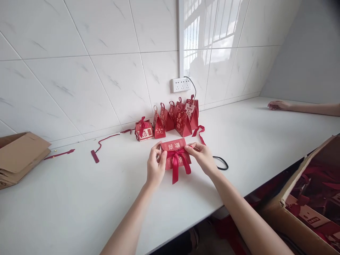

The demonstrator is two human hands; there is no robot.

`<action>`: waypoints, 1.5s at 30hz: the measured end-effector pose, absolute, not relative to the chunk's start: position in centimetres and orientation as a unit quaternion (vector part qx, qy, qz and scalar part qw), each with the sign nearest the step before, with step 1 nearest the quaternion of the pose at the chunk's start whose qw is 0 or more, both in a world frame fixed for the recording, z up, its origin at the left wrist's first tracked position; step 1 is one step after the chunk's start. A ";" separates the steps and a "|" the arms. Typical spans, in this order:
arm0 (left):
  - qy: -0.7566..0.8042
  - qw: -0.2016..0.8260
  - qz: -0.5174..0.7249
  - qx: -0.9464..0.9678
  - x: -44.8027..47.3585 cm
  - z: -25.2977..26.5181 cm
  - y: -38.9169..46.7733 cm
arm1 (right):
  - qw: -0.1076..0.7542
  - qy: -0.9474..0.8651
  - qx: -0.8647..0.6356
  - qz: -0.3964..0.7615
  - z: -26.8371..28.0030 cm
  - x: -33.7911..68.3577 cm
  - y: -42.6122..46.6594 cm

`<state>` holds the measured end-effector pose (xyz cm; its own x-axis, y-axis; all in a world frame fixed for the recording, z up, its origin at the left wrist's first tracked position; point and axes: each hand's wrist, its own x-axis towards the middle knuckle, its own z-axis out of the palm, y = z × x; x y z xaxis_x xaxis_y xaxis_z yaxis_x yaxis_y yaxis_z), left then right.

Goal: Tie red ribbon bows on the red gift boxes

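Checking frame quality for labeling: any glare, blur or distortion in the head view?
Head view: window glare on the glossy wall tiles; wide-angle bending at the edges; hands sharp, left hand and right hand on the red box; soft shadows on the table.

home packing corner, tiled wall (79, 71), white counter (66, 198), cardboard boxes (305, 205)

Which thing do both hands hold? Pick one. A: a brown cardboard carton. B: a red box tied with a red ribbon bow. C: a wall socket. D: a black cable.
B: the left hand and right hand grip the red box from either side, its ribbon bow facing the camera.
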<state>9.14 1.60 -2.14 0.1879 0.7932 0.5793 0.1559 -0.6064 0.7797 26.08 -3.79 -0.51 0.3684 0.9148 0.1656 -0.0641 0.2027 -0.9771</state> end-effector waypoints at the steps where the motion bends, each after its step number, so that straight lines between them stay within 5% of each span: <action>1: 0.336 0.298 0.542 0.710 9.1 -2.2 1.7 | 0.654 -0.416 -0.510 0.373 -0.5 26.1 -3.8; 16: 0.355 0.446 0.522 0.635 8.9 -1.3 2.5 | 0.643 -0.512 -0.470 0.322 -1.4 26.7 -4.4; 25: 0.362 0.451 0.525 0.624 8.9 -1.1 2.7 | 0.516 -0.645 -0.469 0.313 -1.8 26.6 -4.5; 37: 0.317 0.554 0.487 0.596 9.5 -1.2 2.5 | 0.435 -0.590 -0.666 0.139 1.3 26.4 -10.8; 45: 0.394 0.448 0.405 0.693 8.7 -3.0 4.2 | 0.480 -0.517 -0.708 -0.026 3.3 29.6 -20.7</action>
<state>8.71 4.20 -2.97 0.3614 0.9092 0.2068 0.1835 -0.2868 0.9402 29.62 -20.69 3.28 0.4635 0.7074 0.5336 0.7579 -0.0045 -0.6523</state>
